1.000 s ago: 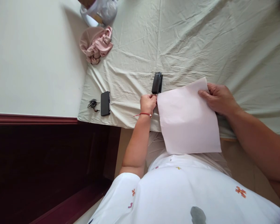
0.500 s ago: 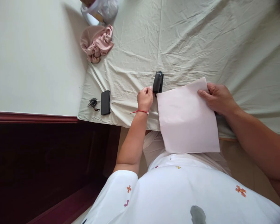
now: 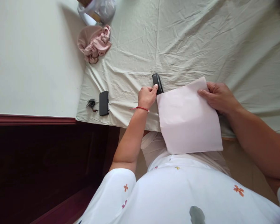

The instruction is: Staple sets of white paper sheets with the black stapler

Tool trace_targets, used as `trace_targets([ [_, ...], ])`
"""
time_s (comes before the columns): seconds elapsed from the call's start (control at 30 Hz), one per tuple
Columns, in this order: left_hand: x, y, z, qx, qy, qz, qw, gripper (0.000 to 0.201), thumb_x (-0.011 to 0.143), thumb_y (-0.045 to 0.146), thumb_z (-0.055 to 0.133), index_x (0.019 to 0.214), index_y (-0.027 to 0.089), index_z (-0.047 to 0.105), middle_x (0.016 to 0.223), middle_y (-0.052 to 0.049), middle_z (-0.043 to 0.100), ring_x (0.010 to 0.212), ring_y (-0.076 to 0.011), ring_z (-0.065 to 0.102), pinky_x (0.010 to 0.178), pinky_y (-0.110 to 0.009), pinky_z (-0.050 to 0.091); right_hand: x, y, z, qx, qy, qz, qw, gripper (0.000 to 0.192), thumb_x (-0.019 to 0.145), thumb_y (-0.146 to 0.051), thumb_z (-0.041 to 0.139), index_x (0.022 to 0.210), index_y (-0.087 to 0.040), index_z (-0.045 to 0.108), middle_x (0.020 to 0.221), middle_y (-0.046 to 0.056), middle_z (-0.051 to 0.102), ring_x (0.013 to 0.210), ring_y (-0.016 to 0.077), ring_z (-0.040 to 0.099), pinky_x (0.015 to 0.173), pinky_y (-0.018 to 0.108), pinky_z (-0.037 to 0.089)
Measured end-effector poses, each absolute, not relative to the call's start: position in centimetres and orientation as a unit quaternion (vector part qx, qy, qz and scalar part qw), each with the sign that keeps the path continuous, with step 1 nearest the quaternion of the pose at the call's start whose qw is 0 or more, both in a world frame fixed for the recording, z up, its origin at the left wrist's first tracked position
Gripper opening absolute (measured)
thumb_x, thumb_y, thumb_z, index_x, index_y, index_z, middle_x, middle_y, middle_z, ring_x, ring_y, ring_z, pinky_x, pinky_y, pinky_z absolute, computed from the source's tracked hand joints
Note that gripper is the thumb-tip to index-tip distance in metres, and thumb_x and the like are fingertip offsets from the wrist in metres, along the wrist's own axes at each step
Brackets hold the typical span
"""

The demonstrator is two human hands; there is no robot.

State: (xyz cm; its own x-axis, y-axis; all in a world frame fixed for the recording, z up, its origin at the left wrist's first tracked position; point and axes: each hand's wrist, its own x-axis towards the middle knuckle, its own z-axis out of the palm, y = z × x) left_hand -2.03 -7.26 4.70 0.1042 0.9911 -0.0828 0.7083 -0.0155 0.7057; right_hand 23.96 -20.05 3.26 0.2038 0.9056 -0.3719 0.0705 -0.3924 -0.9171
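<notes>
A black stapler [image 3: 157,80] lies on the cloth-covered table, tilted slightly, its near end at the top left corner of the white paper sheets [image 3: 188,118]. My left hand [image 3: 147,95], with a red string at the wrist, is closed at that near end, the thumb lying on the stapler and the other fingers curled. How far they reach under it is hidden. My right hand [image 3: 219,97] grips the sheets by their upper right edge, thumb on top and fingers beneath. The lower part of the paper hangs past the table edge, above my lap.
To the left on the tablecloth [image 3: 130,40] lie a black phone [image 3: 103,103] and a bunch of keys [image 3: 91,104]. A crumpled pink cloth [image 3: 94,43] is farther back, beside a clear plastic bag [image 3: 104,11]. A white wall [image 3: 32,56] borders the table's left side.
My left hand has moved right onto the stapler, its thumb now over the near end. The stapler has turned slightly. My right hand keeps its hold on the sheets.
</notes>
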Motion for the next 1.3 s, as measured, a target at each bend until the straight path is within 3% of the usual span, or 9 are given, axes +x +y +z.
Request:
trace_targets([
  [0.13, -2.1, -7.5, 4.4, 0.663, 0.62, 0.25, 0.338, 0.058, 0.093, 0.045, 0.077, 0.047, 0.02, 0.052, 0.049, 0.001, 0.044, 0.059, -0.0138, 0.04, 0.063, -0.032, 0.026, 24.2, -20.0, 3.3, -0.656, -0.357, 0.526, 0.407, 0.011, 0.088, -0.029, 0.069, 0.091, -0.02, 0.074, 0.081, 0.009, 0.078, 0.059, 0.0179, 0.065, 0.045, 0.026, 0.045],
  [0.27, -2.8, -8.0, 3.7, 0.628, 0.628, 0.275, 0.368, 0.041, 0.1, 0.027, 0.061, 0.06, 0.02, 0.059, 0.063, 0.0, 0.059, 0.064, -0.0131, 0.049, 0.067, -0.027, 0.037, 24.2, -20.0, 3.5, -0.668, -0.348, 0.518, 0.405, 0.014, 0.09, -0.028, 0.067, 0.094, -0.019, 0.077, 0.082, 0.008, 0.079, 0.058, 0.0171, 0.065, 0.045, 0.025, 0.047],
  [0.37, -3.7, -8.6, 3.2, 0.6, 0.631, 0.286, 0.399, 0.025, 0.094, 0.014, 0.054, 0.073, 0.019, 0.067, 0.075, -0.001, 0.069, 0.068, -0.0124, 0.054, 0.069, -0.025, 0.043, 24.1, -19.9, 3.6, -0.666, -0.334, 0.523, 0.414, 0.016, 0.09, -0.026, 0.066, 0.096, -0.02, 0.079, 0.08, 0.005, 0.078, 0.057, 0.0169, 0.066, 0.044, 0.025, 0.048],
  [0.5, -4.4, -9.5, 3.1, 0.654, 0.59, 0.252, 0.402, 0.008, 0.083, 0.018, 0.067, 0.083, 0.017, 0.074, 0.082, -0.002, 0.074, 0.072, -0.0129, 0.058, 0.073, -0.026, 0.047, 24.2, -19.8, 3.4, -0.657, -0.329, 0.527, 0.427, 0.016, 0.089, -0.023, 0.067, 0.096, -0.02, 0.081, 0.075, 0.003, 0.076, 0.054, 0.0152, 0.065, 0.041, 0.022, 0.048],
  [0.63, -4.3, -9.5, 3.0, 0.669, 0.599, 0.211, 0.387, 0.018, 0.085, 0.029, 0.07, 0.073, 0.016, 0.072, 0.069, 0.0, 0.067, 0.067, -0.0126, 0.054, 0.067, -0.027, 0.042, 24.2, -19.8, 3.4, -0.649, -0.321, 0.538, 0.432, 0.016, 0.089, -0.023, 0.067, 0.098, -0.019, 0.081, 0.074, 0.003, 0.077, 0.053, 0.0149, 0.065, 0.04, 0.022, 0.049],
  [0.87, -3.7, -8.3, 2.5, 0.671, 0.628, 0.175, 0.353, 0.025, 0.087, 0.02, 0.062, 0.063, 0.016, 0.066, 0.056, 0.002, 0.051, 0.059, -0.0109, 0.042, 0.06, -0.028, 0.029, 24.0, -19.7, 3.8, -0.653, -0.312, 0.538, 0.433, 0.015, 0.088, -0.02, 0.067, 0.094, -0.019, 0.081, 0.07, 0.001, 0.074, 0.05, 0.0136, 0.062, 0.038, 0.021, 0.047],
  [1.0, -3.5, -8.0, 2.4, 0.676, 0.624, 0.172, 0.354, 0.023, 0.087, 0.02, 0.063, 0.066, 0.015, 0.069, 0.058, 0.002, 0.055, 0.061, -0.0112, 0.045, 0.061, -0.028, 0.032, 24.1, -19.7, 3.8, -0.653, -0.301, 0.536, 0.443, 0.016, 0.088, -0.02, 0.067, 0.094, -0.019, 0.082, 0.073, 0.003, 0.076, 0.051, 0.0133, 0.063, 0.04, 0.021, 0.048],
  [1.2, -4.3, -8.1, 1.7, 0.698, 0.613, 0.246, 0.275, 0.014, 0.091, 0.02, 0.066, 0.085, 0.017, 0.078, 0.082, -0.004, 0.075, 0.072, -0.0148, 0.063, 0.075, -0.03, 0.051, 24.3, -19.7, 3.8, -0.665, -0.306, 0.522, 0.438, 0.017, 0.09, -0.019, 0.066, 0.095, -0.019, 0.082, 0.075, 0.002, 0.078, 0.051, 0.0124, 0.064, 0.04, 0.019, 0.047],
  [1.3, -5.2, -8.3, 1.7, 0.763, 0.529, 0.324, 0.179, 0.028, 0.095, 0.016, 0.061, 0.115, 0.022, 0.08, 0.118, -0.009, 0.08, 0.104, -0.0192, 0.073, 0.101, -0.034, 0.056, 24.2, -19.7, 4.1, -0.672, -0.304, 0.519, 0.433, 0.017, 0.091, -0.018, 0.066, 0.095, -0.018, 0.082, 0.073, 0.001, 0.076, 0.051, 0.0113, 0.063, 0.04, 0.018, 0.047],
])
